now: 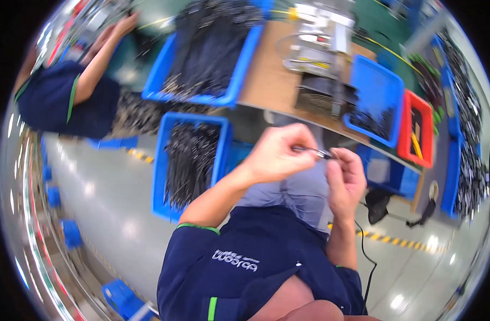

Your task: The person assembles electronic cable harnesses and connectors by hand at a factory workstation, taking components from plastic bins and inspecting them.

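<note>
My left hand (282, 152) is closed in front of my body, its fingers curled and pinching a small thin dark piece with a shiny metal part (323, 154). The piece spans the short gap to my right hand (345, 181), whose thumb and fingertips close on its other end. What kind of part it is, I cannot make out. Beyond my hands, on the wooden table (266, 64), stands a metal bench machine (322, 45) with a dark lower part. Left of my hands, a blue bin (160, 160) holds many long thin black pieces.
A larger blue bin (162, 69) of black strands stands at the far left. On the table's right sit a blue tray (378, 85) with dark parts and a red tray (428, 125) with a yellow-handled tool. Another person (68, 101) works at upper left. A black cable (370, 262) hangs beside me.
</note>
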`<state>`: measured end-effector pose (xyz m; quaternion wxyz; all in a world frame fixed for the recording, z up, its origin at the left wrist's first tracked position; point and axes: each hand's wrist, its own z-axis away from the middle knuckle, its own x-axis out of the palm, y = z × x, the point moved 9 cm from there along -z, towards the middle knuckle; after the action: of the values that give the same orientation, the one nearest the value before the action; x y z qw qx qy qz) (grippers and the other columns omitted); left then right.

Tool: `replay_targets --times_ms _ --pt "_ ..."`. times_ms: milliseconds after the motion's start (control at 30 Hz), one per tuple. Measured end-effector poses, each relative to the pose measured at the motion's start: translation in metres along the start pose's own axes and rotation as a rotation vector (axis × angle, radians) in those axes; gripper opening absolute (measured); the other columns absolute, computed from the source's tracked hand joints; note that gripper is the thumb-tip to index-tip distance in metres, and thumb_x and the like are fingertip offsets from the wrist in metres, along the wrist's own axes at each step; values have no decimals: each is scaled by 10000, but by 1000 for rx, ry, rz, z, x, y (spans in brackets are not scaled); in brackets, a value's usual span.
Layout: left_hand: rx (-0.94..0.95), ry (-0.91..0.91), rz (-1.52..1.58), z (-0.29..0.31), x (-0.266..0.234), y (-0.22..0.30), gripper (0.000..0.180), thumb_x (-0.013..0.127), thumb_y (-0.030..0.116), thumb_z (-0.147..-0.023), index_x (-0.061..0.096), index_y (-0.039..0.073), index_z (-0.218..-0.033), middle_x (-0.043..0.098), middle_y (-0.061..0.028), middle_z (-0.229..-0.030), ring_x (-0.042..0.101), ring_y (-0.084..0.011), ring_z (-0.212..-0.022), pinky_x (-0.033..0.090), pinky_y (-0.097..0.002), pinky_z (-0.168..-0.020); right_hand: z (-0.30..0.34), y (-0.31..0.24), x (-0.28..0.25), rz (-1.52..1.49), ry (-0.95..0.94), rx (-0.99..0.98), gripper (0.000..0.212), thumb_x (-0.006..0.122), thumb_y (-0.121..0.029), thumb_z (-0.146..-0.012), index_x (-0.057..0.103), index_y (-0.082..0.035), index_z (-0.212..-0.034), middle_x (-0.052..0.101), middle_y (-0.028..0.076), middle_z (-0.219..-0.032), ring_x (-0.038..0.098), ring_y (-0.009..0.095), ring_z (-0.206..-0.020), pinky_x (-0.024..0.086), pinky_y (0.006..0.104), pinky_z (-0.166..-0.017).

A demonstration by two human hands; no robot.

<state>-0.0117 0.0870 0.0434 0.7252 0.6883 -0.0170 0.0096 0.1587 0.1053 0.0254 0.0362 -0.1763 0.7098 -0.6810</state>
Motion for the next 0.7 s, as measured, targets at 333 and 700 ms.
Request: replay_targets --times_ms 333,700 --pt "102 70 -527 125 -32 -1 158 699 188 -937 702 31 -949 709 -125 -827 688 -292 -718 521 -386 -639 57 33 52 205 -389 108 137 710 2 -943 696 17 -1079 553 -82 -741 434 -7 -646 344 183 -563" --pt "94 1005 -1295 263 -207 -7 225 669 170 -959 714 20 -1120 733 -161 -1099 684 -360 -1045 536 -462 -915 81 66 68 372 -431 150 207 564 -142 -1060 698 15 -1080 580 -8 -678 510 58 -618 416 234 -577"
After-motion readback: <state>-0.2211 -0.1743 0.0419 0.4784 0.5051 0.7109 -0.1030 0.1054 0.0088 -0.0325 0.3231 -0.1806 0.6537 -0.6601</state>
